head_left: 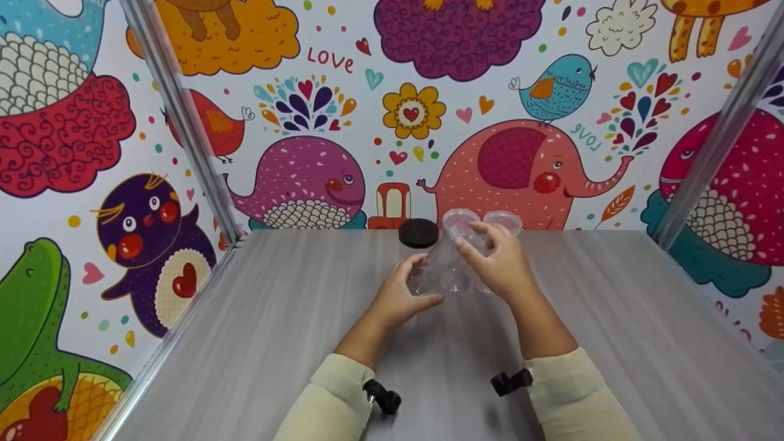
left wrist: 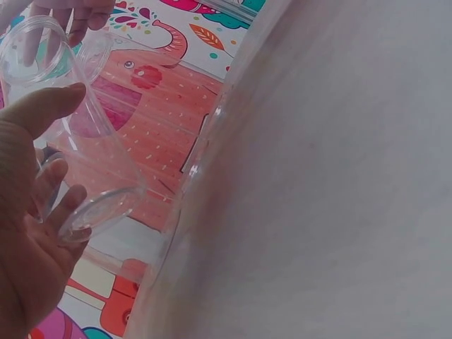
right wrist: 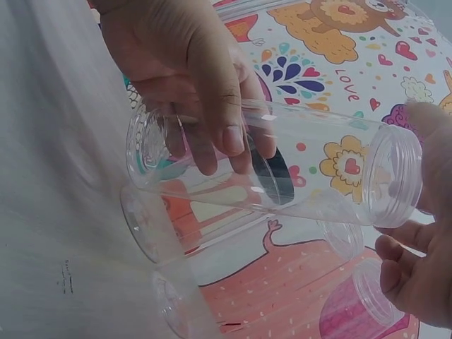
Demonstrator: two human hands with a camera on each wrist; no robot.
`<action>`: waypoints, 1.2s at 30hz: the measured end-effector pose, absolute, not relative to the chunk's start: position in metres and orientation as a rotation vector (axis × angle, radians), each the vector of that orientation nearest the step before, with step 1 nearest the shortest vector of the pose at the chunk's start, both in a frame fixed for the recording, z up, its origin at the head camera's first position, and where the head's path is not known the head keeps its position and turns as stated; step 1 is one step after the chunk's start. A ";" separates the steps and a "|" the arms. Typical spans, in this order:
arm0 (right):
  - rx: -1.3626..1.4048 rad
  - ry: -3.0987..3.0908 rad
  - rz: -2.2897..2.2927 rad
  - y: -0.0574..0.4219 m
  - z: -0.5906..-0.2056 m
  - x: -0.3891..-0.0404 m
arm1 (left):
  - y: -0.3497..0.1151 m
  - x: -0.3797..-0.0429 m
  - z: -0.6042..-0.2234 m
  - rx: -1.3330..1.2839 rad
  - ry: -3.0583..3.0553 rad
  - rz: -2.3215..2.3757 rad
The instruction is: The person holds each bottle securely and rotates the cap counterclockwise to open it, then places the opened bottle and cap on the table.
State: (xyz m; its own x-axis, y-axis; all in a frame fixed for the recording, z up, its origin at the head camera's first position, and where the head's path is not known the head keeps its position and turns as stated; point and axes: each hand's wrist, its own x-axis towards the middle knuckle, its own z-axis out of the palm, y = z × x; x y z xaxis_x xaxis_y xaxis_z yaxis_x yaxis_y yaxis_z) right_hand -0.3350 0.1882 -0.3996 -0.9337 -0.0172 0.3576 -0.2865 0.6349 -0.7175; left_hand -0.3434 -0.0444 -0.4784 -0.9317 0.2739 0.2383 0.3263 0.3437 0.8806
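A clear plastic jar [head_left: 438,260] with an open, threaded mouth leans between both hands, its mouth toward the right. My left hand [head_left: 397,295] curls round its lower end, thumb on the near side and fingers on the far side. At the threaded mouth my right hand [head_left: 503,264] grips with thumb and fingers. The right wrist view shows the jar's see-through wall [right wrist: 311,155] with the left thumb and fingers about it. Just behind stand two more clear jars, one with its rim [head_left: 503,219] showing beside the right fingers. A jar with a black lid [head_left: 418,233] stands behind the left fingers.
The jars stand near the back of a grey wood-grain table [head_left: 294,343]. Behind it rises a wall [head_left: 404,165] printed with cartoon animals, and metal posts [head_left: 190,128] mark the corners. Black camera mounts [head_left: 383,397] sit at both cuffs.
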 end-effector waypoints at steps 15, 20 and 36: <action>0.363 -2.486 1.281 0.187 -0.401 -0.335 | -0.044 -0.344 -0.480 -0.571 -2.529 -1.678; 0.417 -2.434 1.334 0.186 -0.401 -0.336 | -0.044 -0.345 -0.480 -0.577 -2.516 -1.695; 0.316 -2.414 1.258 0.186 -0.403 -0.338 | -0.042 -0.341 -0.478 -0.514 -2.539 -1.719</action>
State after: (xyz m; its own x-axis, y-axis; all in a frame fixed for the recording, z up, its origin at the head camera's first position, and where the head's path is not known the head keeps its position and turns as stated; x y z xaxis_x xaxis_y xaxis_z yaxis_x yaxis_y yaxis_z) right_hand -0.3380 0.1863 -0.4034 -0.8952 -0.0157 0.4453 -0.3740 0.5698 -0.7318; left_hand -0.3414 -0.0419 -0.4785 -0.9448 0.2525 0.2089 0.2878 0.3339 0.8976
